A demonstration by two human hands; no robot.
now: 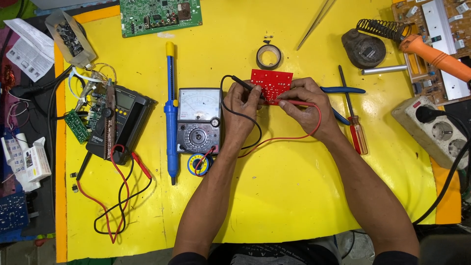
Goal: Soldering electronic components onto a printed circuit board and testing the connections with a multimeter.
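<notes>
Left hand (pixel 241 105): closed round a black test probe (pixel 242 83), pinched like a pen, its tip resting on the red circuit board (pixel 271 85). The low grip near the tip seems meant to keep the point steady on a small contact.

Right hand (pixel 306 105): closed round a red test probe (pixel 298 103), laid nearly flat along the board's near edge, its tip pointing left under the fingers; the exact touching point is hidden.

Red circuit board: lies flat on the yellow desk (pixel 274 191), upper middle, between both hands, partly covered by the fingers.

Leads: black and red wires loop back from the probes to the analog multimeter (pixel 198 120), which sits just left of the left hand, dial face up where the person can read it.

Further left: blue desoldering pump (pixel 170 110) lying lengthwise beside the meter; a digital meter (pixel 117 122) with its own red and black leads coiled below it; small green boards near it.

Above the board: roll of tape (pixel 269 56), tweezers (pixel 316 22), a large green circuit board (pixel 160 16) at the far edge.

Right: blue-handled pliers (pixel 343 91) and a screwdriver (pixel 354 120) just beside the right wrist; soldering iron (pixel 431 53) with orange handle parked in its coil stand; power strip (pixel 434 130) at the desk's edge.
</notes>
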